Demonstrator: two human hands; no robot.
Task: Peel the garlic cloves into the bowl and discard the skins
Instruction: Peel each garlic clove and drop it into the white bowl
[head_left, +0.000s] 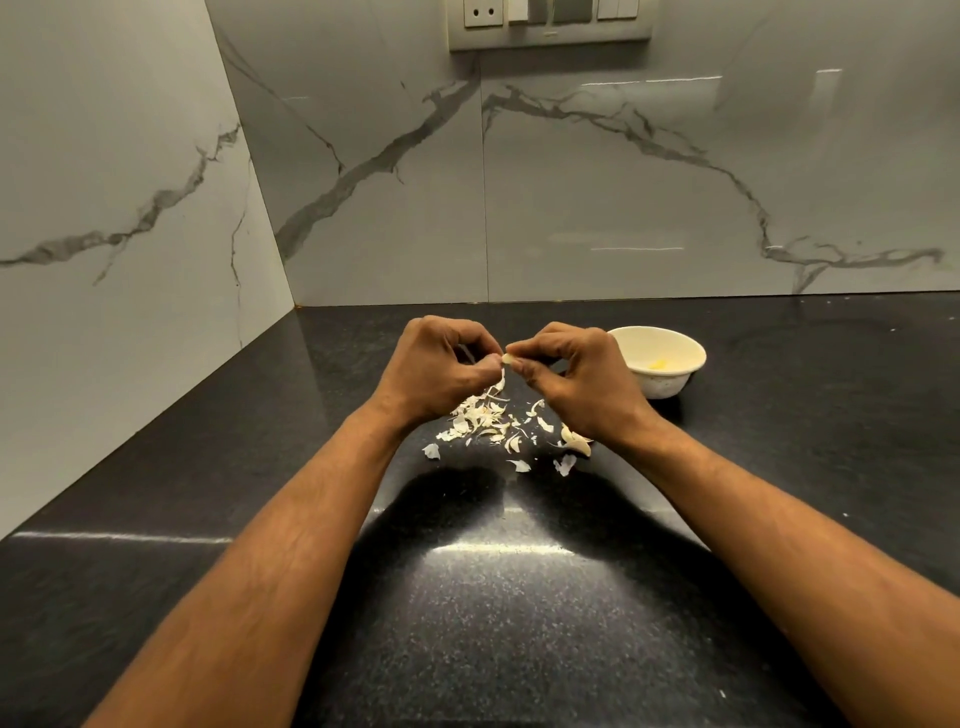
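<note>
Pinching a garlic clove (508, 358) between my left hand (435, 370) and right hand (574, 383) above the skins (480, 423), I judge it mid-peel, bowl (662, 358) next.

Our forearms stretched forward, converging. Our left hand (436, 371) and right hand (576, 382) raised, knuckles up, fingers curled, fingertips meeting in pinch between them.

Black speckled counter (493, 623), glossy; grey-veined marble walls (597, 197) meet at corner; switch/socket panel (550, 23) up top.
</note>
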